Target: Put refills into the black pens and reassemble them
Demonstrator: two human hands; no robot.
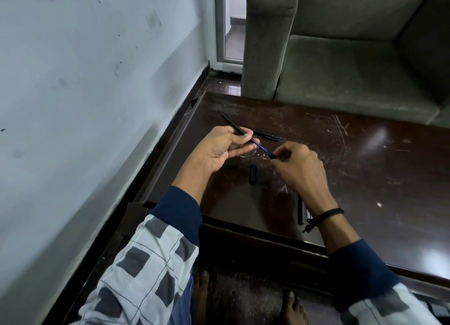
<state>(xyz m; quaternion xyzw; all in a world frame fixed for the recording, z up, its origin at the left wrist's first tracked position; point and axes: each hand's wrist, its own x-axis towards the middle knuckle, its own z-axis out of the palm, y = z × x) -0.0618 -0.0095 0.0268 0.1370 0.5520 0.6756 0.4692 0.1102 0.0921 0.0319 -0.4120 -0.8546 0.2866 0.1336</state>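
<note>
Seemingly, the refill (pixel 261 146) runs from barrel (pixel 233 123) in left hand (pixel 225 150) to right hand (pixel 298 169).

Premises: a domestic living room. Evidence: upholstered grey-green sofa (pixel 353 47), low scratched dark-wood bench (pixel 365 169), painted wall (pixel 85 81) with scuffs, glazed door (pixel 232 20) in the corner.

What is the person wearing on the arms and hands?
The left sleeve and right sleeve are white with grey squares and dark blue cuffs. A black cord bracelet circles the right wrist. The left hand and right hand wear no gloves.
</note>
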